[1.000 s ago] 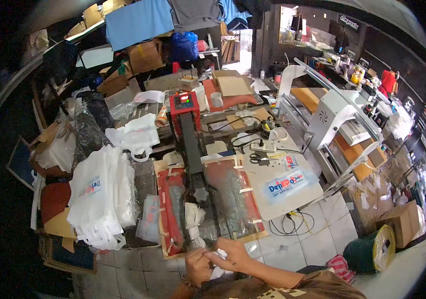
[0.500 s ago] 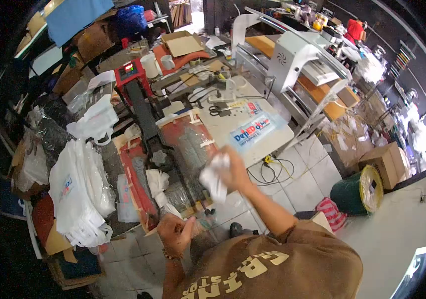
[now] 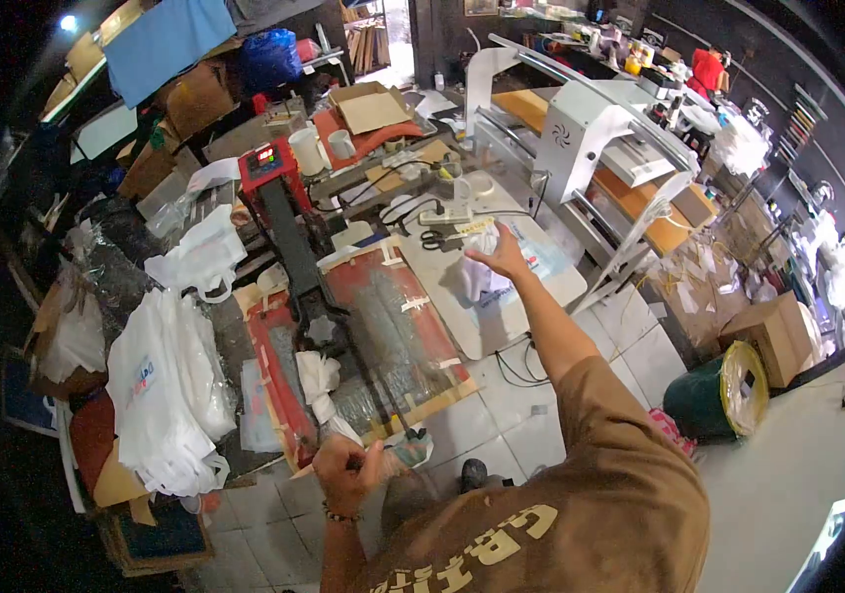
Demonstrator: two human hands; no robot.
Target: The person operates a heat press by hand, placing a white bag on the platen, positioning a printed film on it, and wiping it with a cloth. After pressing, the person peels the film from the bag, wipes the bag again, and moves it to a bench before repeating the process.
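My right hand (image 3: 504, 255) grips a crumpled white cloth (image 3: 480, 275) over the white table (image 3: 467, 338). Under and beside the cloth, a printed film (image 3: 545, 259) with blue and red lettering lies partly hidden. My left hand (image 3: 345, 472) is curled at the front of the heat press (image 3: 289, 222), below a knotted white cloth (image 3: 318, 376) tied to it. Whatever its fingers hold, if anything, is hidden. The press's flat bed (image 3: 383, 296), edged with tape, shows a worn grey and red surface.
White printed bags (image 3: 161, 385) are piled at the left. Scissors (image 3: 437, 240) and a power strip (image 3: 445, 214) lie at the table's back, near white mugs (image 3: 480, 184). A large white machine (image 3: 581, 124) stands behind; a green bin (image 3: 704, 395) stands right.
My right hand has moved forward and right, carrying the white cloth from beside the press bed onto the table and over the printed film. My left hand stays near the press front.
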